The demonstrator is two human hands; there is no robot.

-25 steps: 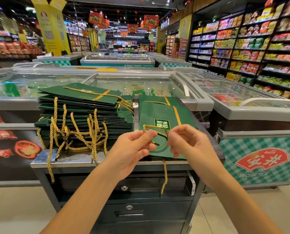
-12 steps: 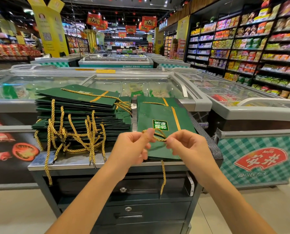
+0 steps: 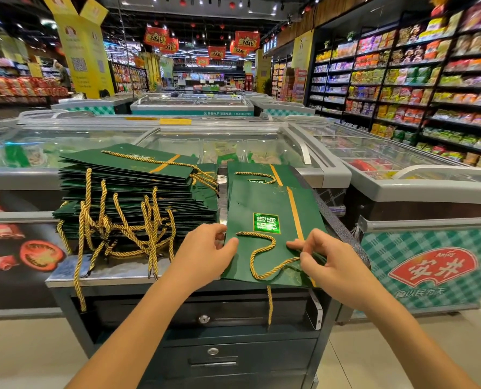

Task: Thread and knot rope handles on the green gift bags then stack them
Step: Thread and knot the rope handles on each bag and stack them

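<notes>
1. Thumb and curled fingers of the right hand pinch one end of the gold rope, while the forefinger lies straight on the paper beside it.
2. The left hand grips the left edge of the green gift bag, thumb on the face and fingers curled at the rim.
3. The rope lies in a slack loop across the bag's near half. Limp, light and twisted, it likely needs pinching close to the tip to steer it through a hole.
4. The bag lies flat on at least one other atop the steel cabinet. It looks like thin, light card that creases easily and is best held by its edges.
5. Just to the left, the stack of finished bags trails gold handles, and a freezer chest stands behind.
</notes>
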